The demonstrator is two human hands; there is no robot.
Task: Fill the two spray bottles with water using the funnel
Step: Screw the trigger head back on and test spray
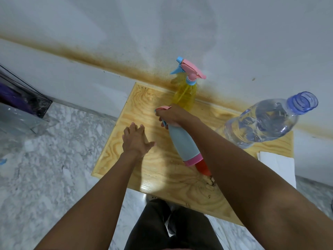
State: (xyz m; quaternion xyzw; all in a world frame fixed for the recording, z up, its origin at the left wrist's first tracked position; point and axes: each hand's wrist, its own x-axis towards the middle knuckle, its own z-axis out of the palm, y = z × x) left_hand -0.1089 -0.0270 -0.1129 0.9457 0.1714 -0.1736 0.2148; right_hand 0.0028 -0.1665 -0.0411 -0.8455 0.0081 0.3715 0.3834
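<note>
A light blue spray bottle (182,143) with a pink base stands on the wooden table (162,179). My right hand (173,114) is closed over its pink spray head. My left hand (136,139) hovers open just left of the bottle, not touching it. A yellow spray bottle (185,95) with a pink and blue trigger head stands at the table's far edge by the wall. A large clear water bottle (266,121) with an open blue neck stands at the right. A red object (202,167), perhaps the funnel, lies behind the blue bottle, mostly hidden by my right arm.
A white wall with a brown stain runs behind the table. A white sheet (275,165) lies at the table's right edge. A clear plastic container (19,112) sits on the marble floor at the left. My dark trousers show below the table's near edge.
</note>
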